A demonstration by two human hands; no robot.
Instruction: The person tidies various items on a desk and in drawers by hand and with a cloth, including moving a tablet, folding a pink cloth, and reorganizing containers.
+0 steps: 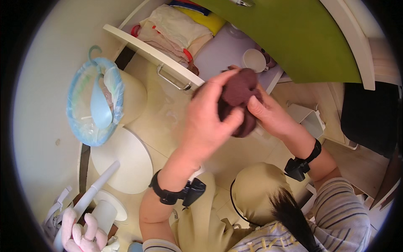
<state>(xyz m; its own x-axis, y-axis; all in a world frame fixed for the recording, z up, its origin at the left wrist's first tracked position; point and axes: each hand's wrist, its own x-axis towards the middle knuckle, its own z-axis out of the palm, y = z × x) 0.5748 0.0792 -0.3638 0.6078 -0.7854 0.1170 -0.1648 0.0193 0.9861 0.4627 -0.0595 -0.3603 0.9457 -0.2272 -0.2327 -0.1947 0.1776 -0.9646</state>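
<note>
A dark maroon, soft-looking bundle [240, 90], perhaps fabric, is held between both my hands; motion blur and my fingers hide its exact form. My left hand [206, 116] wraps its left and lower side, with the thumb pressed to its front. On the right, my right hand [266, 108] grips it with the thumb near a small dark fold. Just beyond my hands, an open white drawer [217, 60] holds folded cream plastic bags [179, 26] with red ties and a white cup [254, 60] near its right end.
At left stands a bin [133, 94] lined with a blue-edged bag, a light-blue hooked utensil [100, 107] across its opening. Below it is a round white base [132, 163] with a pole. A green panel [292, 34] overhangs the drawer. A white box [310, 121] sits at right.
</note>
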